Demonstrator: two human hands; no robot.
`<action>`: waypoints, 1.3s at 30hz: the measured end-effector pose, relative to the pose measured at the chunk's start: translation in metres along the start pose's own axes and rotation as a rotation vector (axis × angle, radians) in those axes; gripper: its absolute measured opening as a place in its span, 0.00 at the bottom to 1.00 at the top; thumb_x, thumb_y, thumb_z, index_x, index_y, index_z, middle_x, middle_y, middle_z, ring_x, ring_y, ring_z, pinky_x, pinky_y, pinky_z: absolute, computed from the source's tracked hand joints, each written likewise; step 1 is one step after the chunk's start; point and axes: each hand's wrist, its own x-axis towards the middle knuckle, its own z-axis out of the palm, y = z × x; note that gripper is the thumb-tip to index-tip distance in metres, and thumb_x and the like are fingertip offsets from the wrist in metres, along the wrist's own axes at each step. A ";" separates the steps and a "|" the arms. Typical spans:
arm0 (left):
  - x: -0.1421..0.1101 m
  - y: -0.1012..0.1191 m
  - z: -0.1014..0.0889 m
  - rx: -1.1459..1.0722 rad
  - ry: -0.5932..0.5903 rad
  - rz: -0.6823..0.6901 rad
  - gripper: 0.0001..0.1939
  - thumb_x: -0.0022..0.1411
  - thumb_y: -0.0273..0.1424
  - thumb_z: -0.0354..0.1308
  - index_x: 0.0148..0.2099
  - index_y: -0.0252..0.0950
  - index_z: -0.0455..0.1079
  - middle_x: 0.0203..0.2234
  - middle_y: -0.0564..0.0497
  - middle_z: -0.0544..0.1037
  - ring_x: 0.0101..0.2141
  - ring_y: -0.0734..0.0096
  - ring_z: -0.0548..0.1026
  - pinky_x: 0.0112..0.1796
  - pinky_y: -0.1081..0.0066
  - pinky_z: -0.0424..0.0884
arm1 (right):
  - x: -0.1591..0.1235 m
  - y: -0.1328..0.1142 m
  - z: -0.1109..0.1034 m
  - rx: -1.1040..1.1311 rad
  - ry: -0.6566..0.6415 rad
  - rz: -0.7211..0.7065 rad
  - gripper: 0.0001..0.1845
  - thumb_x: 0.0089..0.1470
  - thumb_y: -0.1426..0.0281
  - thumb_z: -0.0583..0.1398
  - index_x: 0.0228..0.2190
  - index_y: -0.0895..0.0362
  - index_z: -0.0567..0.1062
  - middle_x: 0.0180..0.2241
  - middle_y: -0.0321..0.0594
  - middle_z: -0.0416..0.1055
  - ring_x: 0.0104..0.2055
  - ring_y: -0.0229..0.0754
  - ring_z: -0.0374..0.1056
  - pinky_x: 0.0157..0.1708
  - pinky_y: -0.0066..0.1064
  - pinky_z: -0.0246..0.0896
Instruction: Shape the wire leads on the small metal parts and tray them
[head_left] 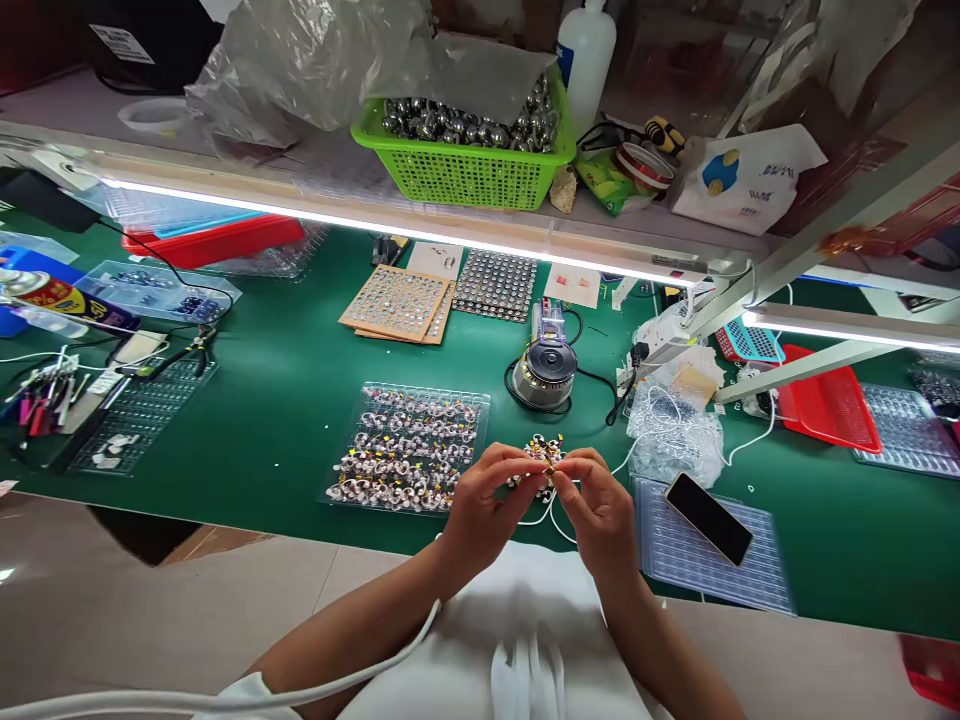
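My left hand (487,500) and my right hand (600,500) meet fingertip to fingertip above the near edge of the green table. Pinched between both is a small dark and yellowish part (550,470), too small to name. Just behind and below the fingers lies a pile of small white parts with yellow tabs (546,450), partly hidden by my hands. To the left of my left hand, a clear plastic tray (484,405) holds rows of similar small white, red and yellow parts (405,450). White cables (559,520) run beneath my hands.
A round grey device with a black top (550,370) stands behind my hands. A phone (709,518) lies on stacked clear trays (720,580) at the right. A shelf with a green basket (472,165) of shiny balls overhangs the back. Pliers (199,345) and tools sit left.
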 end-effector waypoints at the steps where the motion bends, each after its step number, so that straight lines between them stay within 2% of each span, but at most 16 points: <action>1: 0.001 0.000 0.000 -0.011 -0.011 -0.003 0.05 0.61 0.28 0.61 0.40 0.39 0.77 0.33 0.48 0.78 0.35 0.67 0.76 0.37 0.69 0.73 | -0.001 0.000 0.000 -0.026 0.001 -0.020 0.03 0.58 0.68 0.60 0.34 0.53 0.76 0.36 0.39 0.67 0.40 0.42 0.67 0.43 0.35 0.64; 5: 0.003 -0.002 -0.003 -0.087 -0.077 -0.088 0.04 0.60 0.30 0.62 0.38 0.38 0.77 0.33 0.47 0.77 0.36 0.66 0.76 0.39 0.68 0.73 | -0.001 -0.003 -0.002 -0.182 -0.011 -0.126 0.04 0.58 0.71 0.60 0.35 0.52 0.76 0.36 0.39 0.69 0.40 0.43 0.68 0.42 0.36 0.64; 9: 0.007 -0.005 -0.010 -0.162 -0.192 -0.206 0.05 0.60 0.33 0.61 0.35 0.37 0.75 0.31 0.48 0.76 0.34 0.67 0.74 0.38 0.69 0.71 | 0.000 -0.004 -0.005 -0.280 -0.059 -0.237 0.07 0.58 0.73 0.60 0.37 0.51 0.76 0.35 0.40 0.70 0.40 0.44 0.69 0.41 0.37 0.65; 14: 0.013 -0.003 -0.014 -0.377 -0.335 -0.423 0.12 0.60 0.40 0.60 0.34 0.35 0.72 0.27 0.50 0.72 0.31 0.69 0.72 0.34 0.70 0.70 | -0.002 0.000 -0.004 -0.257 -0.100 -0.236 0.06 0.57 0.72 0.61 0.37 0.50 0.76 0.36 0.40 0.70 0.40 0.44 0.69 0.40 0.37 0.66; 19: 0.013 -0.004 -0.012 -0.564 -0.352 -0.597 0.16 0.54 0.42 0.66 0.33 0.34 0.73 0.25 0.52 0.71 0.28 0.72 0.69 0.32 0.72 0.67 | -0.004 0.003 -0.006 -0.170 -0.177 -0.132 0.02 0.58 0.70 0.60 0.34 0.52 0.73 0.36 0.40 0.69 0.39 0.43 0.68 0.39 0.36 0.64; 23: 0.005 -0.015 -0.008 -0.733 -0.405 -0.726 0.16 0.49 0.41 0.70 0.32 0.33 0.73 0.25 0.52 0.72 0.28 0.73 0.70 0.33 0.72 0.65 | -0.005 0.008 -0.012 -0.039 -0.310 -0.042 0.03 0.58 0.69 0.60 0.31 0.53 0.72 0.35 0.40 0.66 0.38 0.43 0.66 0.39 0.35 0.63; 26: -0.004 -0.027 -0.006 -0.820 -0.397 -0.795 0.17 0.47 0.40 0.71 0.31 0.32 0.74 0.25 0.52 0.72 0.27 0.76 0.69 0.33 0.74 0.63 | -0.007 0.017 -0.013 0.043 -0.361 0.036 0.04 0.58 0.67 0.60 0.31 0.53 0.71 0.34 0.40 0.66 0.37 0.43 0.65 0.38 0.35 0.64; 29: -0.012 -0.037 -0.007 -0.929 -0.421 -0.900 0.19 0.44 0.40 0.73 0.31 0.30 0.73 0.24 0.53 0.72 0.26 0.77 0.68 0.32 0.74 0.63 | -0.010 0.028 -0.012 0.162 -0.376 0.138 0.06 0.56 0.64 0.62 0.33 0.52 0.71 0.33 0.39 0.66 0.36 0.44 0.66 0.37 0.35 0.66; 31: -0.017 -0.043 -0.007 -0.988 -0.452 -0.969 0.22 0.40 0.40 0.75 0.30 0.30 0.72 0.23 0.53 0.71 0.25 0.77 0.69 0.32 0.73 0.63 | -0.012 0.037 -0.010 0.219 -0.386 0.204 0.11 0.53 0.62 0.64 0.38 0.51 0.72 0.33 0.39 0.68 0.35 0.44 0.67 0.35 0.35 0.68; 33: -0.022 -0.050 -0.006 -0.969 -0.445 -0.994 0.24 0.38 0.42 0.75 0.29 0.31 0.70 0.24 0.53 0.71 0.25 0.77 0.69 0.32 0.72 0.63 | -0.013 0.045 -0.006 0.225 -0.400 0.229 0.14 0.53 0.62 0.65 0.41 0.50 0.73 0.34 0.40 0.69 0.35 0.45 0.68 0.34 0.35 0.69; 35: -0.026 -0.058 -0.002 -0.866 -0.390 -0.968 0.25 0.39 0.45 0.73 0.27 0.32 0.66 0.23 0.54 0.70 0.23 0.77 0.68 0.29 0.72 0.63 | -0.012 0.053 -0.002 0.168 -0.394 0.188 0.11 0.54 0.62 0.63 0.40 0.51 0.76 0.36 0.42 0.70 0.38 0.46 0.69 0.37 0.36 0.69; 39: -0.029 -0.087 -0.003 -0.368 -0.155 -0.785 0.24 0.46 0.49 0.67 0.27 0.36 0.62 0.20 0.57 0.67 0.22 0.75 0.67 0.27 0.73 0.62 | -0.007 0.073 0.009 -0.033 -0.359 0.069 0.08 0.56 0.63 0.62 0.33 0.53 0.79 0.36 0.43 0.73 0.41 0.47 0.69 0.41 0.36 0.66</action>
